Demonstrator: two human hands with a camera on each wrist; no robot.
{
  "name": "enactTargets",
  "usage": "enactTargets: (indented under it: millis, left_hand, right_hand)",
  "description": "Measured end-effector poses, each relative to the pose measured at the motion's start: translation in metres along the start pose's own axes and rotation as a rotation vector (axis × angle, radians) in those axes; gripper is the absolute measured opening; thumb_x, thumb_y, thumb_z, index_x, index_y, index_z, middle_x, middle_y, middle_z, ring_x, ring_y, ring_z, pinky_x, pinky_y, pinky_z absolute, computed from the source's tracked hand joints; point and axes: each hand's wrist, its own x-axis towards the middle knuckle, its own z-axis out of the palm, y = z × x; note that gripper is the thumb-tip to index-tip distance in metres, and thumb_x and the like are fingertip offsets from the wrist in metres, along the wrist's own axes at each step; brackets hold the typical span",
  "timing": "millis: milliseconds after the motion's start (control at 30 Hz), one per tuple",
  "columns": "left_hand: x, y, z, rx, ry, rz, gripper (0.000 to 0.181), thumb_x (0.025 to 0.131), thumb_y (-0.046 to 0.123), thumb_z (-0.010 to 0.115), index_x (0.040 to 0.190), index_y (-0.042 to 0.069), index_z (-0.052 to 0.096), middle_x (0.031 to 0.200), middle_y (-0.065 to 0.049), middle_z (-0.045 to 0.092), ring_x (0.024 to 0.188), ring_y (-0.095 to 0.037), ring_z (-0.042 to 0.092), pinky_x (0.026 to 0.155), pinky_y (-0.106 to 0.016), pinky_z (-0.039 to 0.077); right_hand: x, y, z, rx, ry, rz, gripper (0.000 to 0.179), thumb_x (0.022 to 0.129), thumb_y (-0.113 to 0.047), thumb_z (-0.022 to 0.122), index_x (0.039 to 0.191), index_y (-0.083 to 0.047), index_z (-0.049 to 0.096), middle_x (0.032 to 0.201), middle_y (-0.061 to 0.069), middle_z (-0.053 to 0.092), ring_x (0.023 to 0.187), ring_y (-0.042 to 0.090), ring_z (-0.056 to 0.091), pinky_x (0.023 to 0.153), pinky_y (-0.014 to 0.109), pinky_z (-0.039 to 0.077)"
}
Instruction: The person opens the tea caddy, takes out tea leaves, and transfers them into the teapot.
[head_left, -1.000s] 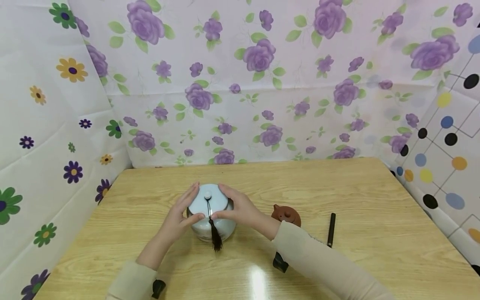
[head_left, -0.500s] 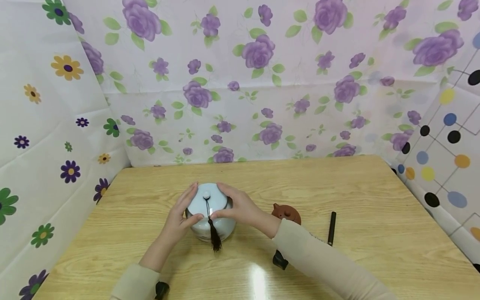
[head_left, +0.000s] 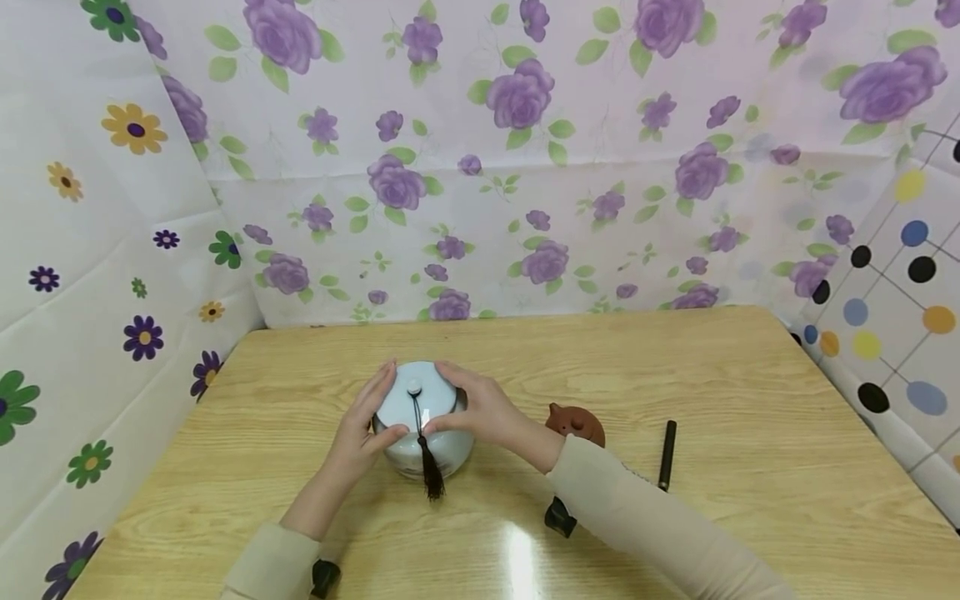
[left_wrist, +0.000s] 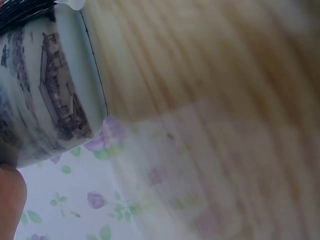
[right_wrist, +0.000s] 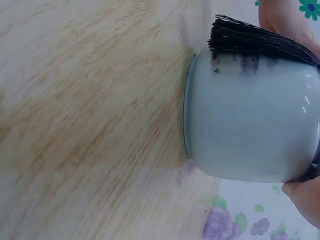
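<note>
A pale blue-white ceramic jar (head_left: 452,454) stands upright on the wooden table, its lid (head_left: 396,407) in place. From the lid's small round knob a black tassel (head_left: 431,477) hangs down the front. My left hand (head_left: 358,432) holds the lid's left edge, thumb in front and fingers reaching round to the back. Opposite it, my right hand (head_left: 486,412) grips the right edge the same way. In the left wrist view the jar (left_wrist: 60,92) shows a dark printed building scene. The right wrist view shows a plain side of the jar (right_wrist: 255,117) under the tassel bristles (right_wrist: 255,40).
A brown clay animal figure (head_left: 576,422) sits behind my right forearm, which partly hides it. Farther right lies a black pen-like stick (head_left: 667,454). Black wrist devices (head_left: 559,517) show below the forearms. Patterned cloth (head_left: 480,208) walls off the table's back and sides.
The head view has shifted slightly. Both hands stay at the lid's edges, and the jar has not visibly moved on the table.
</note>
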Motion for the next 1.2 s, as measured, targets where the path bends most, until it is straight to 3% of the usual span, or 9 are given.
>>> enactTargets:
  millis: [367,467,533,667,767,1200]
  left_hand:
    - [-0.003,0.004,-0.002,-0.002,-0.018,-0.056,0.083,0.081,0.049,0.061,0.144,0.000,0.036,0.151,-0.020,0.030,0.139,0.004,0.019,0.109,-0.009,0.018]
    - [-0.002,0.006,-0.003,-0.004,-0.020,-0.064,0.081,0.080,0.042,0.065,0.143,0.000,0.037,0.150,-0.022,0.030,0.140,-0.002,0.022,0.109,-0.010,0.020]
    - [-0.001,0.007,-0.004,0.012,-0.024,-0.071,0.080,0.080,0.038,0.068,0.143,0.001,0.037,0.150,-0.022,0.032,0.140,-0.012,0.026,0.110,-0.016,0.024]
    - [0.003,0.011,-0.007,0.041,-0.049,-0.089,0.079,0.079,0.031,0.070,0.144,0.000,0.036,0.149,-0.022,0.032,0.137,-0.039,0.030,0.110,-0.045,0.031]
    - [0.005,0.013,-0.009,0.035,-0.072,-0.108,0.079,0.079,0.028,0.071,0.144,0.000,0.036,0.150,-0.021,0.031,0.136,-0.045,0.029,0.105,-0.060,0.030]
    - [-0.001,0.008,-0.007,0.043,-0.102,-0.136,0.074,0.082,0.027,0.070,0.144,0.001,0.037,0.149,-0.022,0.033,0.135,-0.048,0.030,0.102,-0.066,0.031]
  right_hand:
    - [-0.002,-0.001,0.001,-0.003,0.015,-0.012,0.094,0.070,-0.026,0.083,0.146,-0.001,0.033,0.151,0.016,0.031,0.139,0.029,0.032,0.112,0.040,0.033]
    - [-0.001,-0.002,0.000,-0.022,0.015,-0.015,0.094,0.070,-0.028,0.082,0.146,-0.001,0.034,0.151,0.016,0.032,0.139,0.029,0.033,0.112,0.040,0.033]
    - [0.000,-0.003,-0.001,-0.031,0.018,-0.013,0.094,0.070,-0.029,0.083,0.145,-0.001,0.034,0.151,0.015,0.033,0.139,0.029,0.033,0.112,0.040,0.033]
    - [0.001,-0.005,-0.003,-0.028,0.020,0.008,0.094,0.070,-0.029,0.083,0.146,-0.003,0.034,0.151,0.014,0.033,0.139,0.028,0.033,0.112,0.040,0.034]
    - [0.002,-0.006,-0.005,-0.026,0.015,0.028,0.094,0.070,-0.029,0.083,0.146,-0.004,0.033,0.152,0.013,0.032,0.139,0.027,0.032,0.112,0.039,0.034]
    - [0.001,-0.003,-0.001,-0.050,-0.004,0.023,0.091,0.071,-0.028,0.082,0.144,0.000,0.036,0.150,0.017,0.033,0.139,0.028,0.033,0.111,0.039,0.035]
